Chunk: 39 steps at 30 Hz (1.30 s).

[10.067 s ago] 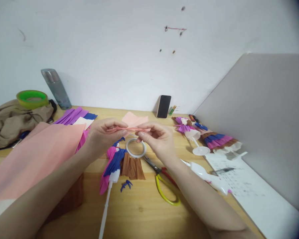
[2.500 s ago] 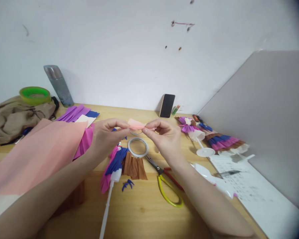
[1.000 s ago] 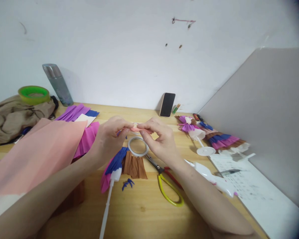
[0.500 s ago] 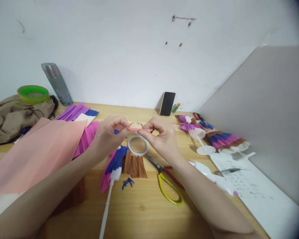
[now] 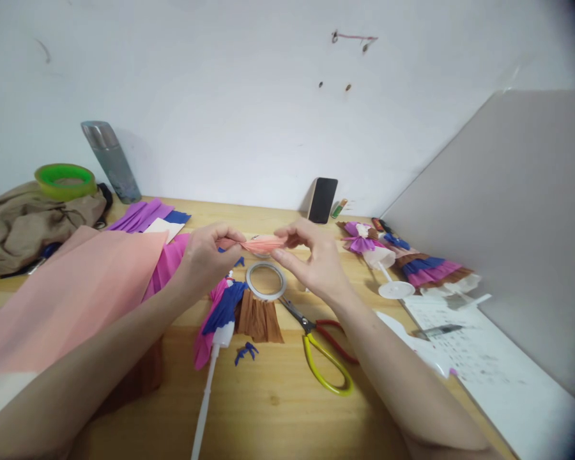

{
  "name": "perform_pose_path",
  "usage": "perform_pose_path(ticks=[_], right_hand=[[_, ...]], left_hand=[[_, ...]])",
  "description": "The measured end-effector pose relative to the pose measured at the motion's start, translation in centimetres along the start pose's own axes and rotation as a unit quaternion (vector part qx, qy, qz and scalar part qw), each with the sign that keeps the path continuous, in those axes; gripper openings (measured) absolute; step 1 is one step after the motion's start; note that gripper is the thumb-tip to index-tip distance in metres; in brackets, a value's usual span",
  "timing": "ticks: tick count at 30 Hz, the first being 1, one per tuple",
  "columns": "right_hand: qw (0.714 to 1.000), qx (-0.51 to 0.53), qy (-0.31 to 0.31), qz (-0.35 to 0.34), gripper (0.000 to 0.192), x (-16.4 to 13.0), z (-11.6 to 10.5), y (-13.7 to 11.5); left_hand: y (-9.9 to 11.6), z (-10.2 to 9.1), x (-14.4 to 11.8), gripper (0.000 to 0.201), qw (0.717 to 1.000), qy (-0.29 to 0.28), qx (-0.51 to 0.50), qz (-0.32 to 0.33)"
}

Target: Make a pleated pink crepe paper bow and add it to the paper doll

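A pleated strip of pink crepe paper (image 5: 259, 243) is held level above the wooden desk (image 5: 278, 409), pinched at its ends by the left hand (image 5: 204, 259) and right hand (image 5: 311, 262). Just below the fingertips lie a tape roll (image 5: 266, 281), a paper-dressed doll (image 5: 225, 313) and scissors (image 5: 319, 348).

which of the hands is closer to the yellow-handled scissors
Right. The right hand sits just above and behind the scissors, its wrist passing over them; the left hand is farther off to their left. Both pinch the folded pink paper.
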State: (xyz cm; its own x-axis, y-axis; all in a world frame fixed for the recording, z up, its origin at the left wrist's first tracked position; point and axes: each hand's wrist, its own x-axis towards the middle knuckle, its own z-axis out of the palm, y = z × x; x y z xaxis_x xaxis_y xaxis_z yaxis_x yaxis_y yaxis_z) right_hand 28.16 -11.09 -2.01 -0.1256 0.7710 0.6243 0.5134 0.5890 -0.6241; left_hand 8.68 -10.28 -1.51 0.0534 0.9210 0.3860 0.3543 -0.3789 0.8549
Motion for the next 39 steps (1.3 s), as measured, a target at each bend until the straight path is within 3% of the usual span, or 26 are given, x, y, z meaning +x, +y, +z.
perform_pose_path(ticks=[4, 10, 13, 18, 22, 26, 29, 32, 35, 39], right_hand=[[0.991, -0.050, -0.004, -0.124, 0.035, -0.3, 0.1, -0.6], [0.985, -0.081, -0.038, -0.151, 0.013, -0.9, 1.4, -0.9], [0.990, -0.064, -0.034, -0.124, 0.013, -0.9, 1.2, -1.1], [0.998, 0.003, -0.069, 0.005, 0.024, -0.7, 0.7, -0.9], [0.981, 0.146, -0.054, 0.117, 0.019, -0.2, 0.9, -0.3], [0.934, 0.274, -0.011, 0.229, 0.021, 0.2, 1.2, 0.1], [0.880, 0.384, -0.005, 0.280, 0.030, 0.3, 1.3, -0.1], [0.794, 0.502, -0.066, 0.336, 0.038, 0.0, 1.5, -0.5], [0.714, 0.568, -0.118, 0.391, 0.030, -0.4, 1.8, -0.9], [0.656, 0.596, -0.161, 0.434, 0.022, -0.9, 2.5, -1.2]], left_hand=[[0.5, 0.3, -0.7, 0.010, 0.998, -0.015, 0.042, 0.054], [0.4, 1.0, -1.7, 0.014, 0.991, -0.055, 0.061, 0.107], [0.5, 0.9, -1.6, 0.010, 0.993, -0.084, 0.016, 0.083], [0.9, 0.0, -0.3, 0.014, 0.975, -0.139, -0.160, -0.063], [0.5, -1.2, 1.0, 0.024, 0.969, -0.091, -0.186, -0.134], [-0.1, -1.7, 1.7, 0.033, 0.958, -0.053, -0.241, -0.145], [-0.6, -1.1, 1.4, 0.034, 0.943, -0.074, -0.276, -0.172], [-0.9, -0.2, 0.7, 0.034, 0.933, -0.131, -0.295, -0.159], [-0.9, 0.6, 0.0, 0.030, 0.926, -0.191, -0.309, -0.108], [-0.9, 0.7, -0.3, 0.034, 0.900, -0.226, -0.360, -0.100]])
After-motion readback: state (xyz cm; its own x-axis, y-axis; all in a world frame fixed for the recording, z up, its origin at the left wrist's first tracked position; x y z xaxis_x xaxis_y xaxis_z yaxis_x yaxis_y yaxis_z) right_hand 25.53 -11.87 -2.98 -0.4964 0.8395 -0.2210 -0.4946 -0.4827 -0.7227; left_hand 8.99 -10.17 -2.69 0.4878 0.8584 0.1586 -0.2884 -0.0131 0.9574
